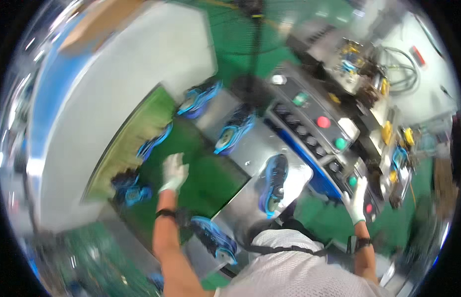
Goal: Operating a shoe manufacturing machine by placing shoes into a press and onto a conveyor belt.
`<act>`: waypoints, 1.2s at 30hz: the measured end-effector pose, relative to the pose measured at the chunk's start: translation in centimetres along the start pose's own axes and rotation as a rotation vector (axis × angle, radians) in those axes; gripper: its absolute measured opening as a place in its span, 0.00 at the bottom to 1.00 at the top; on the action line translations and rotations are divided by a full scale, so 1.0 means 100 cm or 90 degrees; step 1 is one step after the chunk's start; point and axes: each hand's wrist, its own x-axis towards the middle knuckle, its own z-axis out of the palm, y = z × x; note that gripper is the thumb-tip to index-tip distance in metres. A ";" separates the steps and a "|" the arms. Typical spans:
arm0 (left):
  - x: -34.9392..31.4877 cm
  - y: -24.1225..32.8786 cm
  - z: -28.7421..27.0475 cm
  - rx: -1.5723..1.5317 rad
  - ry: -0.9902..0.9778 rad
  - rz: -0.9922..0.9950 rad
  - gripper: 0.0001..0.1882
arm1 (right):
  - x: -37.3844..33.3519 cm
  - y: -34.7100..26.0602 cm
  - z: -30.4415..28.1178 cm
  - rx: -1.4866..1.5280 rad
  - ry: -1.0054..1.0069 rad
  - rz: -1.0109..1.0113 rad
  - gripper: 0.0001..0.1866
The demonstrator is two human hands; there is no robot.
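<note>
My left hand (174,173), in a white glove, hovers over a green conveyor belt (200,171) with its fingers stretched out and nothing in them. Left of it, two black-and-blue shoes (131,188) lie on the belt by the machine's opening. My right hand (357,202), also gloved, is spread open at a control panel (309,116), beside a green button (352,181); whether it touches the panel I cannot tell. Between my hands, a dark shoe with a blue sole (275,185) rests on a metal ledge. Motion blurs much of the view.
More shoes sit on the metal ledge, one farther off (235,129) and another (214,240) near my left forearm. A large white machine housing (141,54) fills the left. A dark stand (252,64) rises beyond the ledge. Machinery with hoses (356,64) stands at the far right.
</note>
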 end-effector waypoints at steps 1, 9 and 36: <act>0.010 -0.061 -0.014 0.074 0.057 0.018 0.30 | -0.008 -0.022 -0.016 -0.002 -0.056 0.054 0.51; 0.136 -0.284 -0.049 0.216 -0.075 -0.120 0.45 | -0.191 -0.056 -0.061 -0.098 -0.394 0.594 0.49; -0.112 0.191 -0.068 -0.380 -0.123 -0.098 0.27 | 0.034 -0.173 -0.013 0.833 -0.488 0.183 0.35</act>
